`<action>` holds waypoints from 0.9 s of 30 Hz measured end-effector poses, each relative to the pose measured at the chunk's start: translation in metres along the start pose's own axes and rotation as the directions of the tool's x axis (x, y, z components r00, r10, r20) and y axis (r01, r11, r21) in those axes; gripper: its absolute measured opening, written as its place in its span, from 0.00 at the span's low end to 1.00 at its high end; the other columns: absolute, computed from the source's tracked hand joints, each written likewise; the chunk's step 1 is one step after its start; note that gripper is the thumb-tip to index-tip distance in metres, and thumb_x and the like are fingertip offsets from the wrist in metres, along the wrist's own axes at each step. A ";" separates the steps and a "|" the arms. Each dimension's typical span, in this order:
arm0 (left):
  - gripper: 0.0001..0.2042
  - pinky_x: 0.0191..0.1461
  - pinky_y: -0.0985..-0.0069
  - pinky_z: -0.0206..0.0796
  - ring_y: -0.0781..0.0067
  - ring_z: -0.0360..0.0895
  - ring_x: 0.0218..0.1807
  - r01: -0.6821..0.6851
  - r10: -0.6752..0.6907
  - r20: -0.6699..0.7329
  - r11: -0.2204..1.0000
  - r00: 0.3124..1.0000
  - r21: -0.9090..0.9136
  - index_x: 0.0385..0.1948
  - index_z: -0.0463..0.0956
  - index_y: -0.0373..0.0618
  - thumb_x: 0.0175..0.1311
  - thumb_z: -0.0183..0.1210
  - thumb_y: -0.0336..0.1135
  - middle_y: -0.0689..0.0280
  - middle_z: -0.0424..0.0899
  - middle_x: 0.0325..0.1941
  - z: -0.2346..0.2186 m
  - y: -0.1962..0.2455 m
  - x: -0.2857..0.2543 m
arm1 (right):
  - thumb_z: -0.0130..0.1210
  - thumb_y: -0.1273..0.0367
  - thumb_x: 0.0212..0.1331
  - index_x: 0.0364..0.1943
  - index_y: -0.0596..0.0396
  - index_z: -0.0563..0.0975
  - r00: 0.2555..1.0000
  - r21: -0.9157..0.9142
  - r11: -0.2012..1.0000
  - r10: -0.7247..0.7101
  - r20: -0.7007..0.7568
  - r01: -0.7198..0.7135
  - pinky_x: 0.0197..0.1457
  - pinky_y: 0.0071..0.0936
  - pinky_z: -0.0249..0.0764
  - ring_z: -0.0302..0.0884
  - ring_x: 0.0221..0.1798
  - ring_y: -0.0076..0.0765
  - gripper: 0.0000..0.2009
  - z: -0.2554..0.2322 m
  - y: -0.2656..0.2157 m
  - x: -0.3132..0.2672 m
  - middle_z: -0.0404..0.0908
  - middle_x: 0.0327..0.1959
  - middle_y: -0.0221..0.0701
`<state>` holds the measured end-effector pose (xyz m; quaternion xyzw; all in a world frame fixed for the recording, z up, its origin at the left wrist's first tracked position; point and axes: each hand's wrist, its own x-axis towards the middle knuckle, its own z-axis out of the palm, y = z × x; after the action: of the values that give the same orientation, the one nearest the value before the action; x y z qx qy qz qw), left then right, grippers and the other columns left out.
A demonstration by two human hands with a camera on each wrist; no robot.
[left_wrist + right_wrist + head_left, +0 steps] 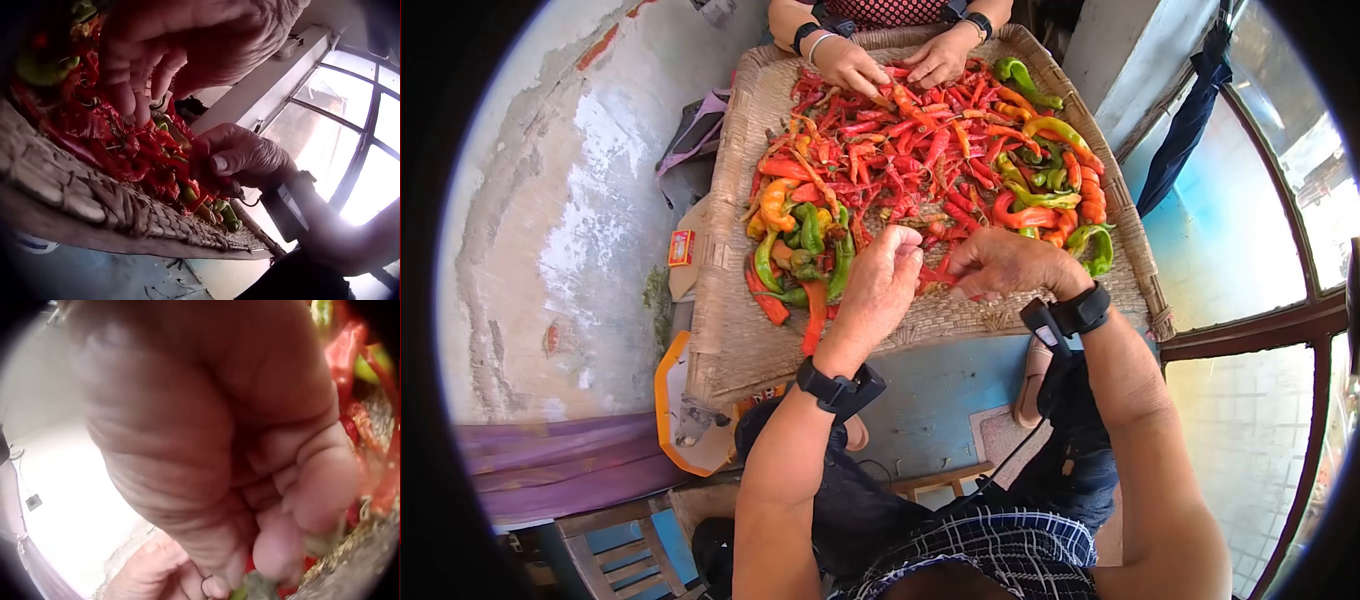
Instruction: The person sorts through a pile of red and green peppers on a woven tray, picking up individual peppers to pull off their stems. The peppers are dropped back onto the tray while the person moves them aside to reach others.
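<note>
Both my hands are over the near part of a woven tray [725,300]. My left hand [880,285] has its fingers bent down just above red chili peppers [134,162]; a thin curved stem shows by its fingertips, and I cannot tell whether it pinches anything. My right hand [1015,265], to its right, grips a red chili pepper [219,183] between thumb and fingers, its stem end poking out below. Ahead of my hands lies a large heap of wrinkled red chilies [890,150]. Green peppers [812,230] lie mixed with orange ones beside my left hand.
Across the tray, another person's hands [850,65] work in the heap. More green and orange peppers [1055,190] line the right side. A yellow-rimmed container [668,400] sits below the tray's left corner, an umbrella [1190,120] hangs at the right, and a wall [550,250] stands left.
</note>
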<state>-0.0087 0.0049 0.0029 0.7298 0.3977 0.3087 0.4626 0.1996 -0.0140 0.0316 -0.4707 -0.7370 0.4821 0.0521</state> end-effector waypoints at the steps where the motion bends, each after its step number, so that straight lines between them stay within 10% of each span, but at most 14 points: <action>1: 0.08 0.38 0.73 0.73 0.68 0.80 0.34 -0.092 0.101 -0.031 0.973 0.994 0.210 0.44 0.71 0.38 0.67 0.51 0.28 0.60 0.80 0.41 0.000 -0.007 0.001 | 0.58 0.68 0.60 0.32 0.58 0.80 1.000 0.001 1.000 -0.013 -0.007 0.013 0.31 0.26 0.73 0.76 0.26 0.25 0.07 -0.006 0.006 -0.004 0.80 0.27 0.29; 3: 0.12 0.41 0.64 0.73 0.53 0.80 0.40 -0.216 0.249 -0.029 0.888 0.968 0.406 0.48 0.69 0.39 0.65 0.54 0.30 0.54 0.79 0.45 -0.004 -0.012 0.001 | 0.57 0.66 0.61 0.39 0.55 0.81 0.973 0.191 0.981 0.083 -0.217 -0.041 0.28 0.22 0.73 0.75 0.24 0.21 0.08 -0.013 0.007 -0.010 0.80 0.26 0.28; 6: 0.20 0.43 0.55 0.71 0.41 0.77 0.45 -0.122 0.147 0.011 0.780 0.989 0.614 0.55 0.65 0.43 0.61 0.56 0.34 0.50 0.73 0.54 -0.001 -0.006 -0.001 | 0.57 0.64 0.62 0.53 0.56 0.75 0.550 0.477 0.686 0.134 -0.824 0.548 0.33 0.22 0.77 0.78 0.28 0.21 0.18 -0.028 0.004 -0.005 0.80 0.26 0.29; 7: 0.20 0.43 0.55 0.71 0.41 0.77 0.45 -0.128 0.154 0.012 0.773 0.988 0.622 0.55 0.65 0.43 0.61 0.56 0.34 0.50 0.73 0.54 0.000 -0.007 0.000 | 0.57 0.64 0.62 0.53 0.56 0.75 0.544 0.471 0.683 0.128 -0.829 0.558 0.33 0.22 0.77 0.78 0.28 0.21 0.18 -0.030 0.010 -0.005 0.80 0.26 0.29; 9: 0.21 0.42 0.55 0.72 0.42 0.77 0.43 -0.087 -0.044 0.160 0.682 0.986 0.727 0.55 0.66 0.44 0.60 0.57 0.34 0.50 0.72 0.55 0.005 -0.005 0.002 | 0.58 0.63 0.62 0.61 0.57 0.67 0.744 0.194 0.976 0.059 -0.665 0.096 0.40 0.22 0.76 0.78 0.36 0.23 0.25 -0.031 0.025 -0.007 0.80 0.36 0.34; 13: 0.11 0.37 0.55 0.70 0.46 0.78 0.35 -0.166 0.053 0.168 0.603 0.984 0.780 0.42 0.71 0.44 0.58 0.58 0.29 0.54 0.73 0.40 0.009 -0.010 0.002 | 0.62 0.71 0.51 0.49 0.52 0.77 0.846 -0.537 0.838 -0.217 -0.486 -0.094 0.43 0.39 0.76 0.79 0.39 0.46 0.19 0.013 0.047 0.010 0.77 0.39 0.40; 20: 0.05 0.32 0.58 0.70 0.49 0.77 0.31 -0.313 0.309 0.114 0.732 0.944 0.605 0.33 0.72 0.47 0.58 0.54 0.24 0.59 0.73 0.34 0.010 -0.002 0.001 | 0.59 0.74 0.49 0.43 0.54 0.78 0.874 -0.517 0.839 -0.114 -0.473 -0.170 0.43 0.41 0.74 0.76 0.42 0.51 0.14 0.014 0.035 0.004 0.75 0.34 0.41; 23: 0.05 0.32 0.58 0.70 0.50 0.77 0.32 -0.312 0.344 0.059 0.749 0.937 0.585 0.33 0.72 0.47 0.57 0.55 0.25 0.60 0.74 0.35 0.008 0.004 0.002 | 0.61 0.76 0.49 0.44 0.55 0.77 0.747 -0.477 0.873 -0.385 -0.542 0.104 0.37 0.35 0.75 0.79 0.34 0.43 0.15 0.006 0.044 -0.002 0.77 0.31 0.37; 27: 0.06 0.33 0.59 0.68 0.51 0.77 0.33 -0.246 0.310 -0.056 0.839 0.949 0.486 0.32 0.71 0.45 0.56 0.58 0.25 0.60 0.75 0.33 0.006 0.010 0.002 | 0.65 0.74 0.50 0.39 0.57 0.78 0.804 0.163 0.975 -0.023 -0.594 0.148 0.28 0.25 0.74 0.77 0.27 0.22 0.12 -0.011 0.022 -0.021 0.79 0.23 0.29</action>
<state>-0.0003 0.0013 0.0101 0.8482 0.3804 0.3137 0.1933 0.2312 -0.0200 0.0290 -0.5552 -0.6523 0.3820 0.3468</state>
